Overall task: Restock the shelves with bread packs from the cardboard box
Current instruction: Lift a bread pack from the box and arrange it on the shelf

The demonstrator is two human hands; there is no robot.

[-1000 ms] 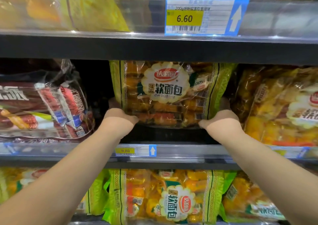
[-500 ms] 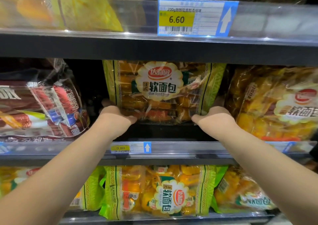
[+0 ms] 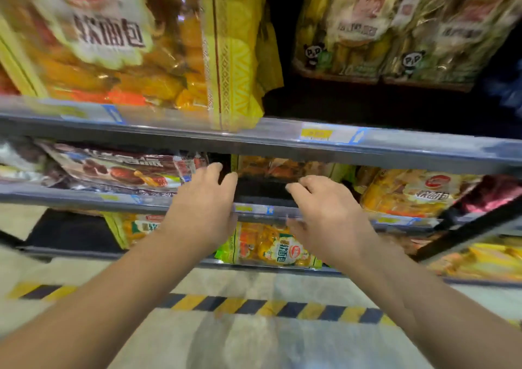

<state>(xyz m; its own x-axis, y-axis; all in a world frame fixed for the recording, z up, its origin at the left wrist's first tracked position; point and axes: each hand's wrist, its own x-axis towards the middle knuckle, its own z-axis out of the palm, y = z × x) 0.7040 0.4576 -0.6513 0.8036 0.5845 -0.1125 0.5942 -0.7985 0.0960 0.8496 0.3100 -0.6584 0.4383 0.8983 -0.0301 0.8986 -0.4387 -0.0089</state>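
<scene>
Hands: two bare hands are held out side by side in front of the middle shelf (image 3: 84,196), backs turned up, with a gap left between them.
Left hand: the left hand (image 3: 203,202) is held wide, its fingers (image 3: 213,171) spread and nearly straight, pointed into the shelf opening. Nothing is gripped in it.
Left contact: the fingertips are seen just beside the right end of a dark sausage pack (image 3: 118,169); whether it is touched cannot be told through the blur.
Right hand: the right hand (image 3: 324,210) is held loose, its fingers (image 3: 306,183) slightly bent and apart. Nothing is held or pinched.
Right contact: the palm is seen over the front rail of the shelf, near a small price tag (image 3: 251,209); contact with the rail cannot be told.
Bread pack: a bread pack (image 3: 282,168) is set back on the middle shelf, beyond the gap between the two hands and apart from both.
Neighbours: another yellow pack (image 3: 418,193) is seen on the same shelf to the right.
Upper shelf: a large bread bag (image 3: 127,46) is stood at the left on the upper shelf (image 3: 254,139), and panda-marked bags (image 3: 395,29) further back on the right.
Bottom shelf: a green-edged pack (image 3: 271,251) is laid below the hands.
Floor: a yellow and black striped tape (image 3: 282,308) is run across the floor under the forearms.
Sharpness: the whole view is smeared by motion, so fine detail is lost.
</scene>
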